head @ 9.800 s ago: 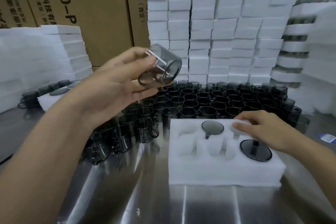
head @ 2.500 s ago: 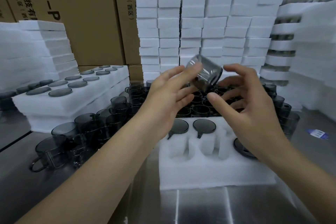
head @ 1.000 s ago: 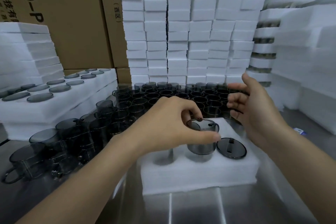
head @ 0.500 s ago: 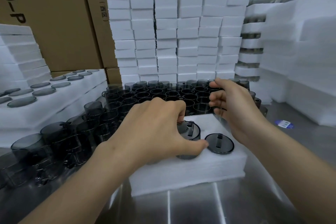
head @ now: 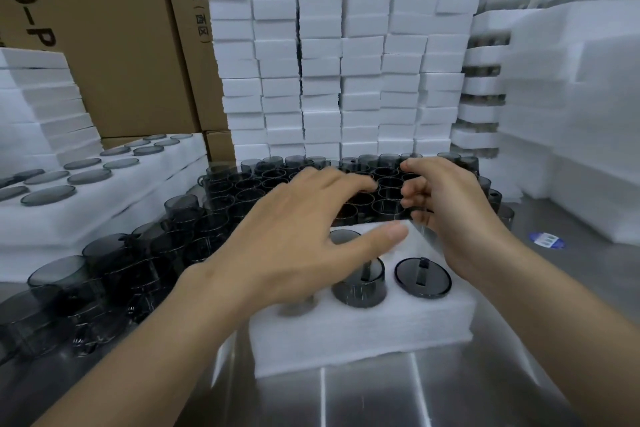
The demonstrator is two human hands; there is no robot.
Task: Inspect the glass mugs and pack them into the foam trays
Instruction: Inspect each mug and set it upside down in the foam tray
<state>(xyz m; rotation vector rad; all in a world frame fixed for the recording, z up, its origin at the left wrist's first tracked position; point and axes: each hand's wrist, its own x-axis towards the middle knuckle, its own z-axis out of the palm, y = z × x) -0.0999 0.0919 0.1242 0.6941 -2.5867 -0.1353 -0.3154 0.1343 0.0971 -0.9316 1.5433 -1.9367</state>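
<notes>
A white foam tray (head: 360, 336) lies on the steel table in front of me. A dark glass mug (head: 360, 286) stands bottom-up in a middle slot, half sunk and sticking above the foam. To its right another mug (head: 423, 278) sits flush in its slot, and a third mug (head: 343, 238) shows behind my thumb. My left hand (head: 304, 236) hovers over the tray with its fingers spread, holding nothing. Over the loose mugs (head: 384, 184) behind the tray, my right hand (head: 446, 211) has its fingers loosely curled and I see nothing in it.
More loose mugs (head: 121, 263) crowd the table on the left. A filled foam tray (head: 114, 198) lies at the far left. Stacks of foam blocks (head: 346, 62) and cardboard boxes (head: 110, 45) wall the back. A blue sticker (head: 546, 240) lies on the table at right.
My left hand has let go of the mug it set into the middle slot and has moved up and back, fingers spread. The right hand stays over the loose mugs.
</notes>
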